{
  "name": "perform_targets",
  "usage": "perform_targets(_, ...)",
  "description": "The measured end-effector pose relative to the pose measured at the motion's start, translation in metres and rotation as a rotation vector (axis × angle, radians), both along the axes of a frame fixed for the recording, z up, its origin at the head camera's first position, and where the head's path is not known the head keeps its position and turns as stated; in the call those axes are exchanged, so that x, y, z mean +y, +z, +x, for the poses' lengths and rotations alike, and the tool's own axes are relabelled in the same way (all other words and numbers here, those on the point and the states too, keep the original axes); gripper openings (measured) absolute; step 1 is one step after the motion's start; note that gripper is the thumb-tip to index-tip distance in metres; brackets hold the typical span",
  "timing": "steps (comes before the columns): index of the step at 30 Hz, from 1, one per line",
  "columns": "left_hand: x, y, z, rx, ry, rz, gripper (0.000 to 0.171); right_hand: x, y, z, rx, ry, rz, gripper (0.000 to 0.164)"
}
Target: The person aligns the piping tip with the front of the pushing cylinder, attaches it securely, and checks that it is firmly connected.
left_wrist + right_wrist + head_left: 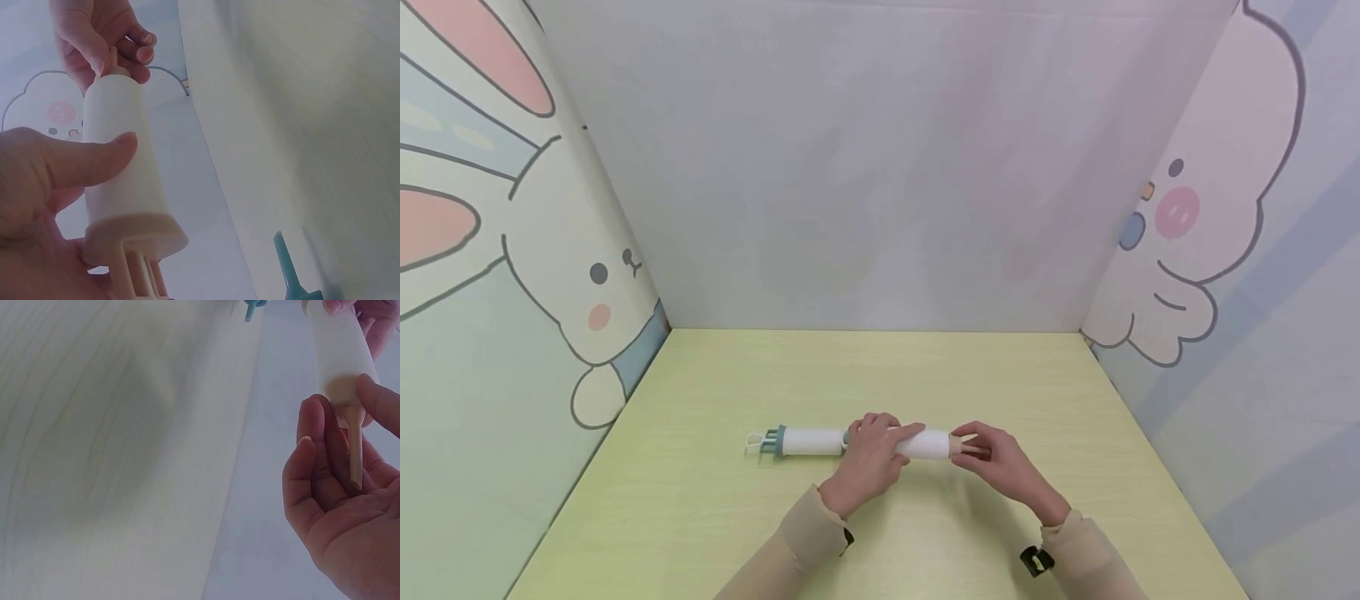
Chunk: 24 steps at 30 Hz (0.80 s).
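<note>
A white syringe-like tube [925,443] with beige end fittings lies between my two hands. My left hand [867,462] grips its barrel, the thumb across the white wall in the left wrist view. A flanged beige end with slotted bars [134,240] shows below that thumb. My right hand [1003,467] is at the opposite end, thumb and forefinger pinching around the beige cap; a slender slanted beige nozzle [355,447] points toward its palm. To the left, a second white tube [812,442] with teal fittings lies on the table, partly hidden by my left hand.
The second tube's white loop [754,442] points left. Its teal nozzle [286,265] appears low in the left wrist view. The pale wood table [700,517] is enclosed by a grey back wall [880,183] and cartoon-printed side walls.
</note>
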<state>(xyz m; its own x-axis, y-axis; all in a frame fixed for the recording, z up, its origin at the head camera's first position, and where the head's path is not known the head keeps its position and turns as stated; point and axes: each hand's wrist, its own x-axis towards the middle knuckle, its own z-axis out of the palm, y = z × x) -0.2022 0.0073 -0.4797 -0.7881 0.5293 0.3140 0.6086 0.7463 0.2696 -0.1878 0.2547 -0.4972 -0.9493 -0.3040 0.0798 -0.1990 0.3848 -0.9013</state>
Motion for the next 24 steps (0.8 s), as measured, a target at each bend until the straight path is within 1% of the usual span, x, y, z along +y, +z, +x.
perform_targets(6, 0.0, 0.001, 0.0, 0.013, 0.0, 0.004, 0.053, 0.0, 0.001, -0.002, 0.007, 0.008, 0.059, 0.03)
perform_targets(13, 0.0, 0.0, 0.0, 0.034, -0.009, 0.016, 0.053, -0.001, 0.001, -0.003, 0.075, -0.022, 0.192, 0.029)
perform_targets(16, 0.0, 0.001, 0.0, 0.036, -0.011, 0.02, 0.052, -0.001, 0.002, -0.003, 0.065, -0.013, 0.187, 0.031)
perform_targets(20, -0.001, 0.0, 0.0, 0.032, -0.009, 0.021, 0.052, -0.001, 0.004, -0.001, 0.019, 0.011, 0.144, 0.034)
perform_targets(22, 0.0, -0.001, -0.001, 0.031, -0.007, 0.018, 0.052, -0.001, 0.005, 0.0, 0.002, 0.023, 0.117, 0.04)
perform_targets(24, -0.001, -0.002, -0.001, 0.028, -0.004, 0.015, 0.053, -0.004, 0.015, 0.005, 0.005, 0.032, 0.11, 0.044)
